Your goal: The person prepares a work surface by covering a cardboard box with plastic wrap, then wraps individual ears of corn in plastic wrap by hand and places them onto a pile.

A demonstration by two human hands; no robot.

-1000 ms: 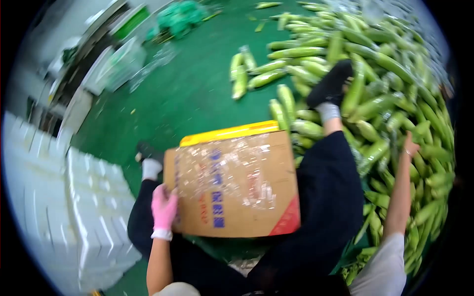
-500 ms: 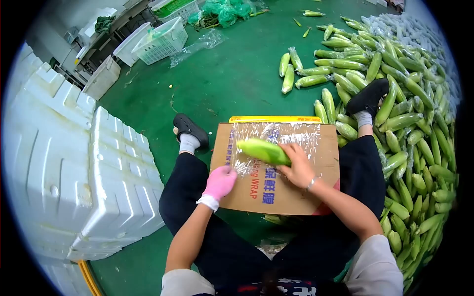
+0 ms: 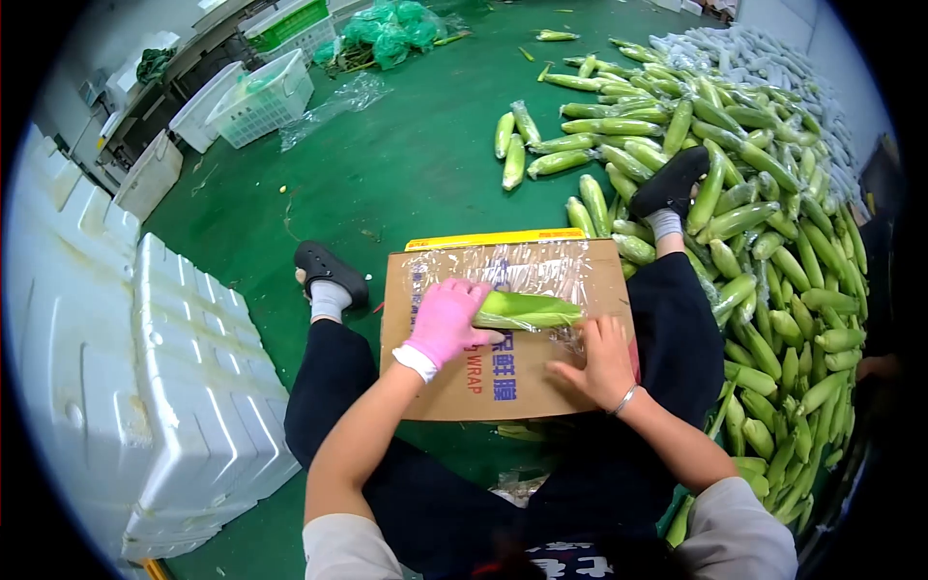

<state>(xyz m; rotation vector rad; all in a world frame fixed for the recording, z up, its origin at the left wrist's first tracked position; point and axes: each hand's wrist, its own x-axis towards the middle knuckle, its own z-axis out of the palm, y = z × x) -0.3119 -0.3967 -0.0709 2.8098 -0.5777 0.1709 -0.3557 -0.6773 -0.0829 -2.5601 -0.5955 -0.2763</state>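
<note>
Whereas half a second ago the bare right hand (image 3: pixel 604 360) held the green-husked corn cob (image 3: pixel 530 309), the pink-gloved left hand (image 3: pixel 447 322) now grips and hides its left end. The right lies open near the right edge of the brown cardboard box (image 3: pixel 527 398), and the clear plastic film (image 3: pixel 551 271) is lost in glare.

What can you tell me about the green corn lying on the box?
The corn ear is long and wrapped in its pale green husk. It lies sideways on clear cling film stretched over the cardboard box across the person's legs. The left hand, in a pink glove, grips its left end. The bare right hand rests on the film just below its other end; whether it touches the corn is unclear.
</note>
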